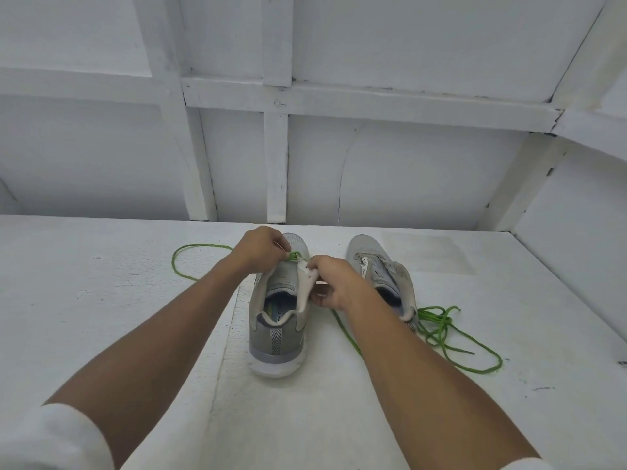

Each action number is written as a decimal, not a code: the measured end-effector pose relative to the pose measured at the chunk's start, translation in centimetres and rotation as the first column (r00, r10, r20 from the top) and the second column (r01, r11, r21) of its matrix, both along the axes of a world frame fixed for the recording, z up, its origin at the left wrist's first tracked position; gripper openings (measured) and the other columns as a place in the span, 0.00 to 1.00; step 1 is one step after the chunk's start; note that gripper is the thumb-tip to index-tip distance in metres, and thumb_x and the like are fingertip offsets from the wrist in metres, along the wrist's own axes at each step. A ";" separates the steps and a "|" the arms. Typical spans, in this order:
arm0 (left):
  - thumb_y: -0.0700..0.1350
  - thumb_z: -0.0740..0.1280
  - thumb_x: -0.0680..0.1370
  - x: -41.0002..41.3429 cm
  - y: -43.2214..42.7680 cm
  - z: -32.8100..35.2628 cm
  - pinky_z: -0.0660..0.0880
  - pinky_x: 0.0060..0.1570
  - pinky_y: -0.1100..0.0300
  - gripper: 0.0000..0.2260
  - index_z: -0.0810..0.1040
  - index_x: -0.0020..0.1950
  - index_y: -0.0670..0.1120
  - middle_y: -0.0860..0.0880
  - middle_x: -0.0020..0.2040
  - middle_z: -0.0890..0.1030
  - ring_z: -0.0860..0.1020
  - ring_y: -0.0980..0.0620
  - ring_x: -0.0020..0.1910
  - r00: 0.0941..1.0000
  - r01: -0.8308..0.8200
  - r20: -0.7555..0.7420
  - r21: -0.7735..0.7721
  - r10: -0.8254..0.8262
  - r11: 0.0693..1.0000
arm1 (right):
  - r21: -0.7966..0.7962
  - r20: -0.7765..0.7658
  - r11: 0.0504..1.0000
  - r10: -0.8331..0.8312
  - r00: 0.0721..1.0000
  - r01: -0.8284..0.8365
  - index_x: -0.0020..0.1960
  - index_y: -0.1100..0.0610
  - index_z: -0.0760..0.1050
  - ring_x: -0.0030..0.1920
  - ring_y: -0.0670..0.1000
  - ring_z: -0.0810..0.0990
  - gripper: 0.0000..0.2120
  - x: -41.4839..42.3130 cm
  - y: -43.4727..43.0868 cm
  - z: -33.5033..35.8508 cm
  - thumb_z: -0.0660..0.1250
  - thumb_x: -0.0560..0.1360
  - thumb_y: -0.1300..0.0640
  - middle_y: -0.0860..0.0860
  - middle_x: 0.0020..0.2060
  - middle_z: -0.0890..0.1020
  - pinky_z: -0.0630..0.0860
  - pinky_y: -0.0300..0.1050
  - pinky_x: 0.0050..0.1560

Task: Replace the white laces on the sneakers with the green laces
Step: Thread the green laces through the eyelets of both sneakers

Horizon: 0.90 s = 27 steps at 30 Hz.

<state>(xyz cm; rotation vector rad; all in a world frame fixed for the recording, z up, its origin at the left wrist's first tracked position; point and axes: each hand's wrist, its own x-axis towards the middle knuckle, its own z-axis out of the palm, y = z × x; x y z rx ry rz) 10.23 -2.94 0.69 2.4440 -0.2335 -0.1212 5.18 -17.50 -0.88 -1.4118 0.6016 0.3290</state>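
Two grey sneakers stand heel-toward-me on the white surface. The left sneaker (pixel 278 334) has a green lace (pixel 190 249) threaded near its toe, with one end looping out to the left. My left hand (pixel 261 247) pinches that lace at the lowest eyelets. My right hand (pixel 334 283) grips the right eyelet flap of the same sneaker and pulls it outward. The right sneaker (pixel 380 262) stands unlaced with its tongue open. A second green lace (pixel 451 337) lies in a loose tangle to its right.
The white painted surface (pixel 101 317) ends at a white panelled wall (pixel 407 171) just beyond the sneakers' toes. A side wall (pixel 576 249) rises at the right. No white laces are in view.
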 end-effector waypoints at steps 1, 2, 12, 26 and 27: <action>0.43 0.70 0.74 0.0 0.0 -0.1 0.66 0.34 0.68 0.04 0.82 0.48 0.49 0.53 0.42 0.79 0.75 0.54 0.43 1.000 0.002 -0.003 0.006 -0.002 1.000 | 0.015 -0.004 1.000 -0.010 1.000 0.010 0.43 0.58 0.73 0.36 0.53 0.75 0.04 0.0 0.0 0.0 0.61 0.75 0.64 0.55 0.37 0.75 0.73 0.44 0.34; 0.43 0.70 0.75 0.0 0.0 -0.2 0.66 0.34 0.68 0.04 0.81 0.48 0.49 0.53 0.43 0.79 0.75 0.54 0.44 1.000 0.007 -0.009 0.013 -0.007 1.000 | 0.028 -0.008 0.999 -0.017 1.000 0.017 0.44 0.58 0.73 0.36 0.53 0.75 0.04 0.0 -0.1 -0.1 0.60 0.75 0.64 0.56 0.38 0.75 0.73 0.44 0.33; 0.43 0.70 0.75 0.2 -0.7 -0.8 0.67 0.35 0.64 0.05 0.80 0.50 0.48 0.50 0.47 0.78 0.75 0.52 0.46 0.999 -0.020 -0.033 0.004 0.020 1.000 | 0.063 0.000 0.997 -0.033 0.999 0.033 0.44 0.59 0.73 0.37 0.54 0.75 0.06 0.2 -0.2 -0.7 0.59 0.76 0.66 0.57 0.38 0.75 0.73 0.44 0.33; 0.41 0.69 0.75 0.2 -1.2 -1.5 0.67 0.33 0.66 0.04 0.79 0.48 0.48 0.49 0.47 0.79 0.75 0.51 0.45 0.999 -0.035 -0.019 -0.005 0.035 0.999 | 0.094 -0.052 0.994 -0.048 0.997 0.053 0.47 0.60 0.72 0.37 0.54 0.75 0.06 0.8 -0.2 -1.3 0.58 0.77 0.67 0.57 0.37 0.75 0.74 0.46 0.35; 0.41 0.69 0.75 0.2 -1.2 -1.5 0.67 0.33 0.66 0.04 0.79 0.48 0.48 0.49 0.47 0.79 0.75 0.51 0.45 0.999 -0.036 -0.017 0.000 0.036 0.999 | 0.095 -0.051 0.994 -0.048 0.998 0.053 0.47 0.60 0.72 0.36 0.54 0.75 0.06 0.7 -0.2 -1.3 0.57 0.77 0.67 0.57 0.37 0.75 0.74 0.46 0.35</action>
